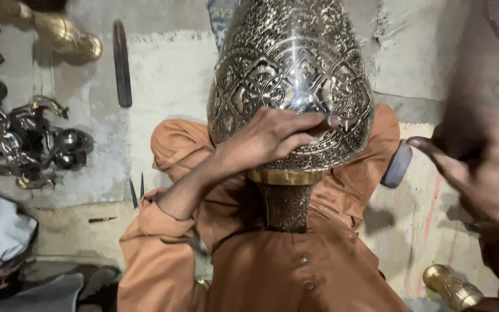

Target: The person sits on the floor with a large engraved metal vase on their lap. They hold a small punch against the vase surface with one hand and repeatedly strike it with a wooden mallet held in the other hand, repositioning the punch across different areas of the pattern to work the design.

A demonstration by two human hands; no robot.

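1. Head view looks straight down at a big engraved silver-coloured metal vase (291, 75) with a brass band near its neck, lying across the lap of a person in orange-brown clothes who sits on the floor.
2. Left hand (272, 136) lies flat on the vase's wide belly, fingers spread and curled over the metal, so it's pressing on it, not clamped round it.
3. Right hand (480, 167) is off to the side, well apart from the vase, and blurry. Its fingers look stretched out, but honestly I cannot tell if that grip is open or holding something.
4. Heap of small shiny metal pieces (27, 141) sits on the floor far left, with a long dark flat bar (122, 63) near it.
5. Small brass knob-shaped piece (451, 287) lies near the bottom right edge.
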